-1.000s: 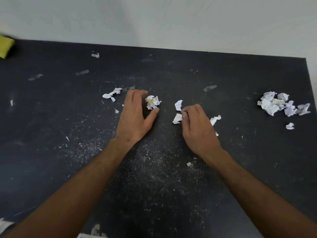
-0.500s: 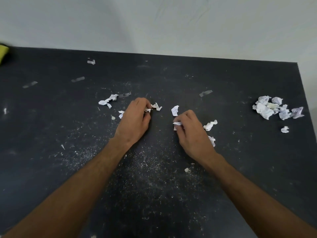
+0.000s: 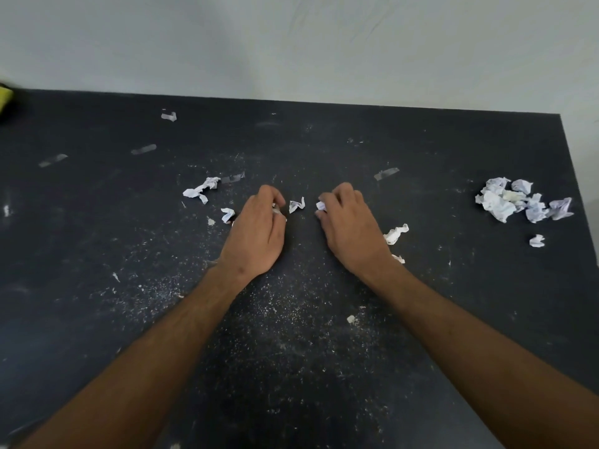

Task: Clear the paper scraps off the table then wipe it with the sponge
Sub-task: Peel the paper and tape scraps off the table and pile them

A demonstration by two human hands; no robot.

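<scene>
Both hands are curled around gathered paper scraps at table (image 3: pixel 97 319) centre: left hand (image 3: pixel 259 231) and right hand (image 3: pixel 348 228) each grip small pieces. A loose scrap (image 3: pixel 296 205) lies between them. The sponge (image 3: pixel 5 97) sits far left. Risk: overfilled fists may drop pieces while reaching for more.

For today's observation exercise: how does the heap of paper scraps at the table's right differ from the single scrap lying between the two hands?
The heap is many crumpled pieces bunched together; the single scrap is one small curled piece.
The heap lies far from both hands; the single scrap sits between the left hand and right hand.
Both are white crumpled paper on the dark table.
</scene>
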